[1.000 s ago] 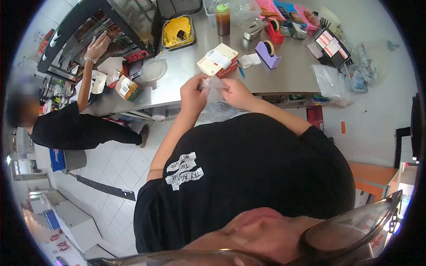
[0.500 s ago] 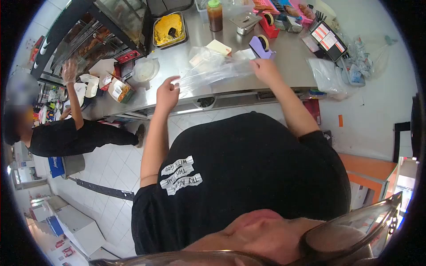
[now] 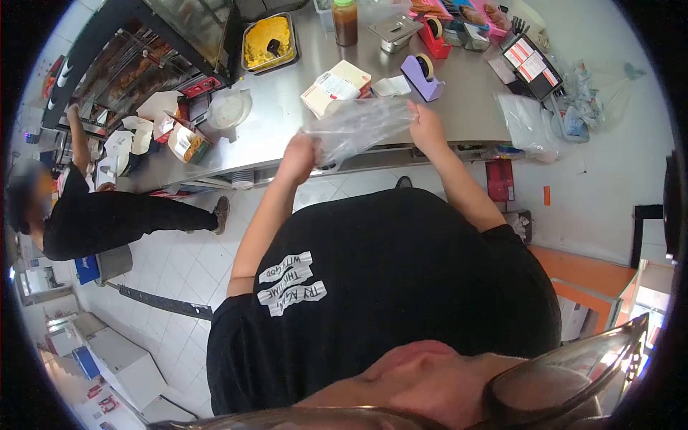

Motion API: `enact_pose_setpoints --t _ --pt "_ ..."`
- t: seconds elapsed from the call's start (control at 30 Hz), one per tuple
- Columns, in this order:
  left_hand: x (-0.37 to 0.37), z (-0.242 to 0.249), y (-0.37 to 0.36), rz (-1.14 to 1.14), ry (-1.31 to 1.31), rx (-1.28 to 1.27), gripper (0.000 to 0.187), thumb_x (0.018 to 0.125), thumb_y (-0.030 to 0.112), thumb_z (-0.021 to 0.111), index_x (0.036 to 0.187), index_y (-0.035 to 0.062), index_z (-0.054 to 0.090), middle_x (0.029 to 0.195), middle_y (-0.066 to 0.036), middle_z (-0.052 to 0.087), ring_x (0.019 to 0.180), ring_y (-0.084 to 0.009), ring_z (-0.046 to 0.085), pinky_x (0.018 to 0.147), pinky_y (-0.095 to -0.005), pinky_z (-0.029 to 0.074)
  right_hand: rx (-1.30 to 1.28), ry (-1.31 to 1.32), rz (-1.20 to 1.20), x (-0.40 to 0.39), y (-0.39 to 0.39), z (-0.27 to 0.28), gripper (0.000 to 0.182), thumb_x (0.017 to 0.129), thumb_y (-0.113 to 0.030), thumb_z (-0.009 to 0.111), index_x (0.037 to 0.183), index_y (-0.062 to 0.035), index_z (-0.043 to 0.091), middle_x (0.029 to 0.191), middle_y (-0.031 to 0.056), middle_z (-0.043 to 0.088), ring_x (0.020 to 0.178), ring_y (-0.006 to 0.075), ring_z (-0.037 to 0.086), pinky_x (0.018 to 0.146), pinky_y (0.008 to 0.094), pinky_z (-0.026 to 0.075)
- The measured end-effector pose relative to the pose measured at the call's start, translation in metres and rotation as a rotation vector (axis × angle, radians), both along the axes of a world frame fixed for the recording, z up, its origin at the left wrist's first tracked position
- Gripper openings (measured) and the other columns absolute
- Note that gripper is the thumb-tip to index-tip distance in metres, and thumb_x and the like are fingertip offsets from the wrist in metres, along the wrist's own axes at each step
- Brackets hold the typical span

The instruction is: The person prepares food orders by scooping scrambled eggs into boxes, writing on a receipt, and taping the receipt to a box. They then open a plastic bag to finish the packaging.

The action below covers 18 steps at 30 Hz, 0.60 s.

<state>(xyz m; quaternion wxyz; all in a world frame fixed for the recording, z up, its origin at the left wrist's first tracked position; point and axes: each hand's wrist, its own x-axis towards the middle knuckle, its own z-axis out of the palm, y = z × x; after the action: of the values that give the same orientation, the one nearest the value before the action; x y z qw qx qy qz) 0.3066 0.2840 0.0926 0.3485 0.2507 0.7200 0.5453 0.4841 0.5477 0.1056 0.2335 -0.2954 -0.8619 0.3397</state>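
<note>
A clear plastic bag [image 3: 365, 127] is stretched between my two hands over the counter's front edge. My left hand [image 3: 298, 158] is closed round one end of it, fingers curled in. My right hand [image 3: 427, 130] pinches the other end near its rim. Just beyond the bag lies a cream-coloured takeaway box [image 3: 347, 77] with a printed label, partly behind the plastic. A white paper piece [image 3: 391, 87] lies beside the box, and a purple tape dispenser [image 3: 424, 79] stands near my right hand.
On the steel counter [image 3: 269, 129] stand a tray of yellow food [image 3: 266, 44], a sauce bottle [image 3: 345, 25], a lidded steel container [image 3: 394, 32] and a red tape dispenser [image 3: 434, 39]. At left, a co-worker [image 3: 107, 208] reaches into a glass food warmer [image 3: 132, 68] beside open food boxes.
My left hand has drawn in toward my body and right, and the bag bunches up more. The takeaway box shows more clearly. The co-worker's raised hand has moved into the warmer.
</note>
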Motion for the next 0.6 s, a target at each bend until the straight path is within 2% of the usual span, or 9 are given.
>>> enact_pose_setpoints --t 0.07,0.17,0.27,0.3,0.37,0.43,0.5,0.53,0.6 --pt "0.024 0.012 0.007 -0.036 0.268 -0.240 0.019 0.085 0.013 0.049 0.091 -0.0011 0.060 0.092 -0.021 0.062 0.090 -0.0375 0.058 0.079 -0.0463 0.045 0.065 0.041 0.023 0.003 0.005 -0.004 0.020 0.089 -0.015 0.052 0.100 -0.0032 0.064 0.088 0.0253 0.063 0.084 0.0433 0.060 0.073 0.0471 0.047" --pt "0.026 0.014 0.012 0.118 0.016 -0.212 0.025 0.091 0.017 0.044 0.095 -0.0025 0.059 0.081 -0.015 0.061 0.074 -0.0227 0.060 0.066 -0.0360 0.047 0.096 0.003 0.024 0.007 0.012 -0.008 0.021 0.088 -0.016 0.054 0.102 -0.0039 0.064 0.092 0.0245 0.063 0.088 0.0417 0.060 0.075 0.0457 0.048" --pt "0.013 0.027 0.013 0.173 0.102 -0.233 0.028 0.093 0.018 0.040 0.097 -0.0033 0.057 0.073 -0.011 0.059 0.065 -0.0149 0.056 0.059 -0.0307 0.045 0.077 -0.239 0.054 0.011 0.006 0.005 0.027 0.087 -0.020 0.057 0.106 -0.0013 0.061 0.096 0.0233 0.063 0.090 0.0413 0.059 0.077 0.0446 0.048" --pt "0.006 0.019 0.012 0.199 0.439 -0.158 0.026 0.094 0.019 0.041 0.096 -0.0018 0.057 0.072 -0.015 0.061 0.062 -0.0252 0.059 0.060 -0.0374 0.047 0.034 -0.350 0.090 0.012 0.001 0.011 0.028 0.086 -0.021 0.059 0.105 -0.0004 0.060 0.096 0.0229 0.063 0.090 0.0416 0.059 0.077 0.0447 0.048" --pt "0.002 0.037 0.015 0.197 0.654 -0.306 0.023 0.094 0.018 0.045 0.097 0.0004 0.059 0.081 -0.020 0.064 0.075 -0.0355 0.061 0.067 -0.0437 0.048 -0.052 -0.570 0.162 0.016 -0.015 0.023 0.031 0.085 -0.023 0.061 0.103 0.0015 0.058 0.097 0.0221 0.062 0.091 0.0422 0.059 0.077 0.0449 0.048" --pt "0.002 0.050 0.021 0.155 0.833 -0.374 0.016 0.089 0.015 0.050 0.093 0.0024 0.059 0.087 -0.022 0.063 0.085 -0.0403 0.061 0.071 -0.0490 0.049 0.229 -0.100 0.267 0.015 -0.050 0.035 0.032 0.083 -0.025 0.062 0.100 0.0021 0.057 0.095 0.0210 0.062 0.089 0.0422 0.058 0.075 0.0457 0.048" --pt "0.031 0.068 0.040 0.012 0.960 -0.232 0.015 0.088 0.013 0.051 0.095 0.0044 0.061 0.086 -0.020 0.063 0.086 -0.0386 0.060 0.075 -0.0465 0.048 0.303 0.087 0.357 0.004 -0.079 0.038 0.031 0.083 -0.025 0.062 0.097 0.0022 0.056 0.094 0.0205 0.061 0.088 0.0419 0.058 0.075 0.0467 0.047" --pt "0.040 0.075 0.045 -0.062 1.022 -0.153 0.016 0.087 0.012 0.051 0.096 0.0054 0.061 0.085 -0.019 0.063 0.086 -0.0377 0.060 0.077 -0.0452 0.048 0.253 0.042 0.398 -0.005 -0.086 0.038 0.030 0.084 -0.025 0.060 0.096 0.0020 0.055 0.094 0.0206 0.061 0.088 0.0415 0.058 0.074 0.0473 0.047" --pt "0.040 0.082 0.047 0.000 1.126 -0.206 0.013 0.085 0.012 0.051 0.092 0.0055 0.061 0.086 -0.016 0.063 0.085 -0.0354 0.061 0.075 -0.0458 0.048 0.183 0.012 0.387 -0.014 -0.079 0.038 0.027 0.085 -0.023 0.058 0.095 0.0019 0.055 0.094 0.0209 0.060 0.088 0.0409 0.058 0.074 0.0482 0.046"
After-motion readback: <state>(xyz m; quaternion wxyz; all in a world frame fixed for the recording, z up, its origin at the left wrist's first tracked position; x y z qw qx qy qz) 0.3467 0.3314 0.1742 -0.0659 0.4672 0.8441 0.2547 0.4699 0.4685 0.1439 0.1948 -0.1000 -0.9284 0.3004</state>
